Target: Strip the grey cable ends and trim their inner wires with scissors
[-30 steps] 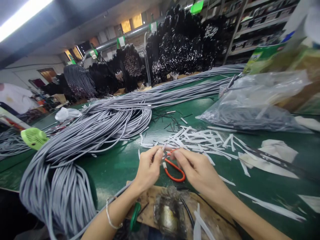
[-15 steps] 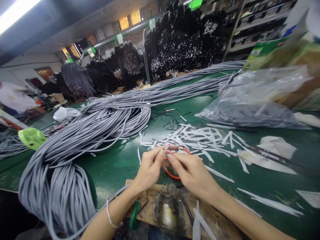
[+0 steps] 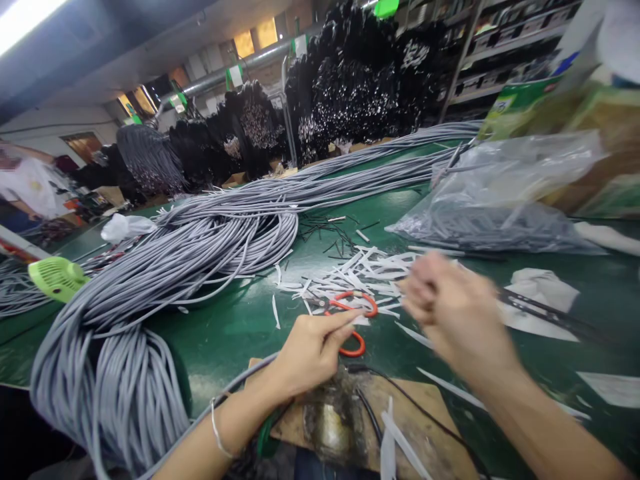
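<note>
Left hand (image 3: 313, 350): thumb and forefinger pressed together; anything pinched unclear. Beside it, red-handled scissors (image 3: 343, 295) on tabletop (image 3: 225, 340). Right hand (image 3: 450, 310) now parted rightward, blurred, grip untellable; two-handed fingerwork apparently interrupted.

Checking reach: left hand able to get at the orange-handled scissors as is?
Probably yes: the left hand is close to the scissors, partly covering them in view; nothing else visibly lies over them, and the right hand is off to the side. Whether the left grip is free, I can't tell.
</note>
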The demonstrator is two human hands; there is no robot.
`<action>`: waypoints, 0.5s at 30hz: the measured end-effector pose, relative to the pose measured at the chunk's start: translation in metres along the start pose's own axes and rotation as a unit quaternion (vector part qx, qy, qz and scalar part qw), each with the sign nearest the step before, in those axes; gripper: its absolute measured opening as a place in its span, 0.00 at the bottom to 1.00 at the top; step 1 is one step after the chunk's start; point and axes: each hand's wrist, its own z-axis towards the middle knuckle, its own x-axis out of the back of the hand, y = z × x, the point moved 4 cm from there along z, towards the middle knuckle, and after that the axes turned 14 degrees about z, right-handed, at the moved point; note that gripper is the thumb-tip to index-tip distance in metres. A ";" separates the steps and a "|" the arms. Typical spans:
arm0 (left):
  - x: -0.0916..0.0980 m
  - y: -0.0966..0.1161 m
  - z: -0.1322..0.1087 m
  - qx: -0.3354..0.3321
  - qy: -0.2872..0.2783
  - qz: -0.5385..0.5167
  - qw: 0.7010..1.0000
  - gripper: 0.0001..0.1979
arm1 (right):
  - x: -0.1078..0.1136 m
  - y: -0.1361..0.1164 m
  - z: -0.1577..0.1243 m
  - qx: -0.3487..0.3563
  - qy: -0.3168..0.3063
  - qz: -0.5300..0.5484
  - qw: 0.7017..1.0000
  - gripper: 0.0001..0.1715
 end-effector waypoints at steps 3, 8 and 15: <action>0.002 -0.006 0.003 0.043 0.010 -0.046 0.998 0.20 | 0.008 -0.017 0.004 0.121 -0.002 -0.138 0.983 0.16; 0.007 -0.009 0.005 0.066 -0.005 -0.092 0.994 0.22 | -0.020 0.000 -0.013 0.206 -0.221 -0.321 0.898 0.10; 0.017 0.007 -0.001 -0.142 0.049 0.166 0.975 0.10 | -0.013 0.018 0.001 -0.055 -0.185 -0.230 0.954 0.16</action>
